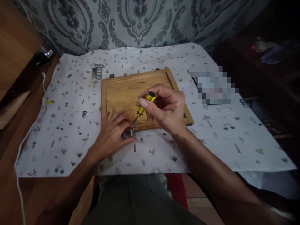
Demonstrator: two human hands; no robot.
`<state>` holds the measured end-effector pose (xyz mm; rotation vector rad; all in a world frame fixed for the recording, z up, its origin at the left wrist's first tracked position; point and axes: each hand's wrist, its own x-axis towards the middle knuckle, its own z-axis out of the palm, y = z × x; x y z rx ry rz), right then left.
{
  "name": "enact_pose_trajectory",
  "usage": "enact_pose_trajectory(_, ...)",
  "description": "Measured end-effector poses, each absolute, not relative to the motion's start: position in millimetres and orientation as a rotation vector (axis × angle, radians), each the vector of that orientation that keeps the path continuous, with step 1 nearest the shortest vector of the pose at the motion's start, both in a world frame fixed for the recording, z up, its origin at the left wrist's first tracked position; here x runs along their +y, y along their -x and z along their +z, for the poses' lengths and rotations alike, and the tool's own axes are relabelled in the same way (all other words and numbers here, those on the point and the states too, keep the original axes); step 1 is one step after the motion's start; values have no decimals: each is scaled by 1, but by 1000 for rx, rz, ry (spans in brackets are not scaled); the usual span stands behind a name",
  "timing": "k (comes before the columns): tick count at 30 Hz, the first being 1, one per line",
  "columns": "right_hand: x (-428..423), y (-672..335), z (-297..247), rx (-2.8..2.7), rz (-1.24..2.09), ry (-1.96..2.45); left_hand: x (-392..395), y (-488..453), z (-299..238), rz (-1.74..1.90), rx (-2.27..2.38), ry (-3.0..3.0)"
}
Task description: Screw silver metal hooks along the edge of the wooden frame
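From where I stand, I cannot read any word, number, brand or sign on the things before me. On the yellow and black handle of the screwdriver [141,111] I can make out no letters, the wooden panel [131,93] shows only its grain and some small dark marks along the near edge, and the prints on the tablecloth [145,162] are little pictures, not writing. The flat thing [214,89] at the right side of the table is covered by coarse square blocks, so whether it carries some text, I cannot tell.
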<state>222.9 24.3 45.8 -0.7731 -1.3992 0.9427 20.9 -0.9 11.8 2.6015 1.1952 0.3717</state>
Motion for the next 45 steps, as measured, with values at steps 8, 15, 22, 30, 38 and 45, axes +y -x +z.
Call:
enact_pose_trajectory(8,12,-222,44,-1334,888,905,-2,-21,8,414,1231,-2561)
enact_pose_trajectory(15,0,-221,39,-1371,762,903,-3,-22,7,418,1237,-2581)
enact_pose_trajectory(22,3,-220,35,-1381,753,938,-4,-23,6,439,1251,-2545)
enact_pose_trajectory(30,6,-218,30,-1383,787,926,-3,-22,3,452,1242,-2552)
enact_pose_trajectory(38,3,-218,33,-1458,785,934,-4,-22,5,441,1232,-2537)
enact_pose_trajectory(45,-1,-212,34,-1457,756,951,-3,-22,3,414,1276,-2563)
